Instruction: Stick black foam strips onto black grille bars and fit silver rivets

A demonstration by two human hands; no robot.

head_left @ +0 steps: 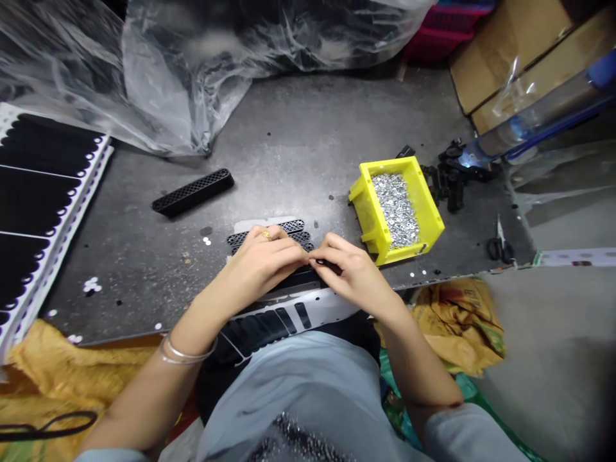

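My left hand (272, 256) and my right hand (347, 268) meet at the table's front edge, their fingertips pinched together. A small dark piece shows at the right fingertips; its kind I cannot make out, and most of it is hidden by the fingers. Several black lattice-patterned plastic bars (292, 226) lie side by side just beyond and partly under my left hand. A white sheet with black strips (302, 314) hangs over the edge between my forearms. To the right of my right hand stands a yellow bin (368, 221) holding many small silvery metal parts (395, 208).
Another stack of black lattice bars (193, 192) lies at the left back. A sheet of black strips (41, 192) covers the far left. Black scissors (500, 247) lie at the right edge, near dark parts (455, 186). Clear plastic wrap (163, 83) spreads along the back, and cardboard boxes (514, 45) stand behind.
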